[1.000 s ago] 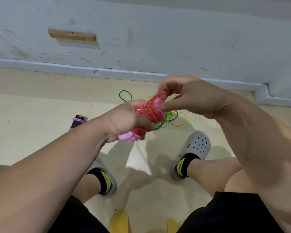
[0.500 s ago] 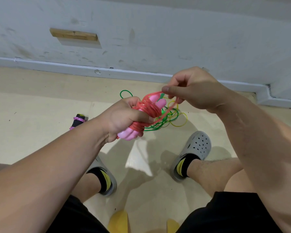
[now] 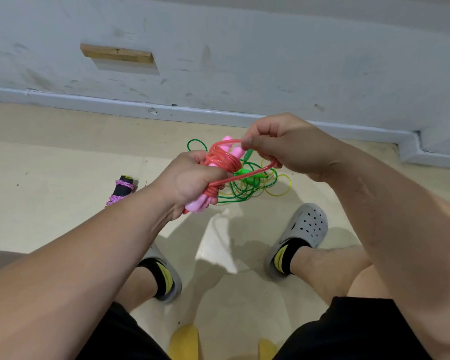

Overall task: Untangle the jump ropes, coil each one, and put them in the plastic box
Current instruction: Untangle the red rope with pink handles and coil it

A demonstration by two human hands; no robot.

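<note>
My left hand (image 3: 192, 180) grips a red jump rope (image 3: 222, 161) wound in several turns round its two pink handles (image 3: 235, 152), held above the floor. My right hand (image 3: 283, 144) pinches the rope's free loop, which runs from its fingers down to the bundle. Below and behind my hands a tangle of green and yellow jump ropes (image 3: 255, 185) lies on the floor. A black-handled rope wrapped in purple cord (image 3: 121, 190) lies on the floor to the left. No plastic box is in view.
A grey wall with a pale skirting board (image 3: 140, 107) stands close ahead, and a wooden block (image 3: 116, 53) is fixed to it. My feet in grey clogs (image 3: 302, 229) rest on the beige floor. The yellow edge of a seat (image 3: 185, 344) shows at the bottom.
My right hand has drawn a loop of red rope out from the bundle and moved it to the right. The left hand keeps its grip and has hardly moved.
</note>
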